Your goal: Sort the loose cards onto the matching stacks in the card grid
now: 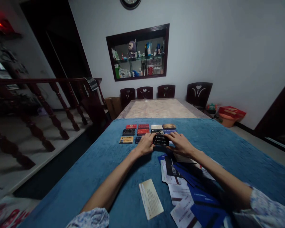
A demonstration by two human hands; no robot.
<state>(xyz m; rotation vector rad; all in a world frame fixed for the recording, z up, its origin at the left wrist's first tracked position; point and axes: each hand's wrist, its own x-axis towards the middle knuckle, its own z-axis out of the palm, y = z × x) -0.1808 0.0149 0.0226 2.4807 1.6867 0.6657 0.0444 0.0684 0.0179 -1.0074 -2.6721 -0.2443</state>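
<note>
A black card with pale print is gripped by its two short ends, my left hand on one side and my right hand on the other. It is at the near side of rows of small card stacks; whether it rests on cards below is hidden. Red cards, black cards and a yellow card lie to the left. Behind is a brown-gold card. Loose blue cards and white cards spread beneath my right forearm. One cream card lies apart.
A blue cloth covers the near part of the table, with a marbled top beyond. Dark chairs stand at the far end. A wooden railing runs along the left, and an orange bucket is on the right.
</note>
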